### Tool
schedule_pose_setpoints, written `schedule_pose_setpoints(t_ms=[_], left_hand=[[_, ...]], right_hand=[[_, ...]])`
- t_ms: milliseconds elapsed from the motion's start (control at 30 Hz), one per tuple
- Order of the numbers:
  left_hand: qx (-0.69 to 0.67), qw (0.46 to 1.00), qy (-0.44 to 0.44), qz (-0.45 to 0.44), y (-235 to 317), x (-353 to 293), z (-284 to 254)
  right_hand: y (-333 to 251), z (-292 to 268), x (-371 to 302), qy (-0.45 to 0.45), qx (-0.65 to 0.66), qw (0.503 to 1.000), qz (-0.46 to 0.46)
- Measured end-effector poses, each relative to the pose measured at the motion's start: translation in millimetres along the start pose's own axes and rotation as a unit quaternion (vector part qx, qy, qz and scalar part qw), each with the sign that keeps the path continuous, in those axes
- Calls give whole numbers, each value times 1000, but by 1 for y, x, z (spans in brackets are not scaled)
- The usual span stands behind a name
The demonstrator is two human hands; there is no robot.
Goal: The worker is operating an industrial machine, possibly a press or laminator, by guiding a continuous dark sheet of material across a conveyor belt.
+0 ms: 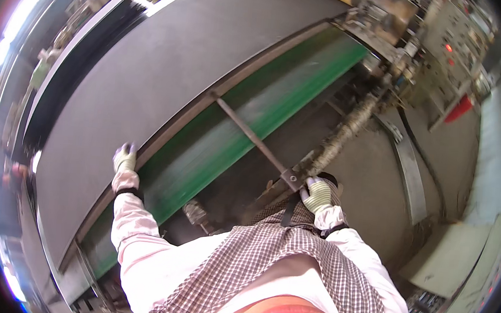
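My left hand (pixel 125 158), in a pale striped glove, lies at the near edge of a wide dark grey sheet (pixel 152 60) on a long machine bed. Its fingers are extended over the sheet's surface and grip nothing visible. At my waist, my right hand (pixel 318 195), in a matching glove, is beside the square end block (pixel 293 179) of a metal bar (pixel 252 136). Its fingers bend down by the block, and their tips are hidden, so a grip cannot be made out. The bar runs from the block to the bed's brown edge rail (pixel 177 121).
Below the rail runs a green belt (pixel 285 94). A roughly wrapped pipe (pixel 346 132) slants up toward a control panel (pixel 447 48) with red lights. A metal channel (pixel 408 175) and a black cable (pixel 424 152) lie on the floor at right. A pale green cabinet (pixel 449 254) stands lower right.
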State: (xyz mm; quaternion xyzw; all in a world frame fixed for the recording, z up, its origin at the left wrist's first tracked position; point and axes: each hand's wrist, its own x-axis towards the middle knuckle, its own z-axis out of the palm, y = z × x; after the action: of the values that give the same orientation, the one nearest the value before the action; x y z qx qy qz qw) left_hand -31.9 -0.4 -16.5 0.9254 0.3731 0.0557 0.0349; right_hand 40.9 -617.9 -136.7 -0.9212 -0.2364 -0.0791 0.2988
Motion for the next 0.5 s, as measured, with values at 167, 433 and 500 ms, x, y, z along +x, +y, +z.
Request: schedule_pose_setpoints(t_ms=[167, 433, 500], left_hand=[[1, 999, -41, 11, 79, 2, -6], [33, 992, -85, 87, 195, 16, -16], [23, 990, -99, 98, 221, 20, -15]], right_hand=[[5, 5, -1, 23, -27, 999, -24], [6, 4, 4, 16, -11, 999, -33], [8, 5, 5, 16, -1, 999, -47]])
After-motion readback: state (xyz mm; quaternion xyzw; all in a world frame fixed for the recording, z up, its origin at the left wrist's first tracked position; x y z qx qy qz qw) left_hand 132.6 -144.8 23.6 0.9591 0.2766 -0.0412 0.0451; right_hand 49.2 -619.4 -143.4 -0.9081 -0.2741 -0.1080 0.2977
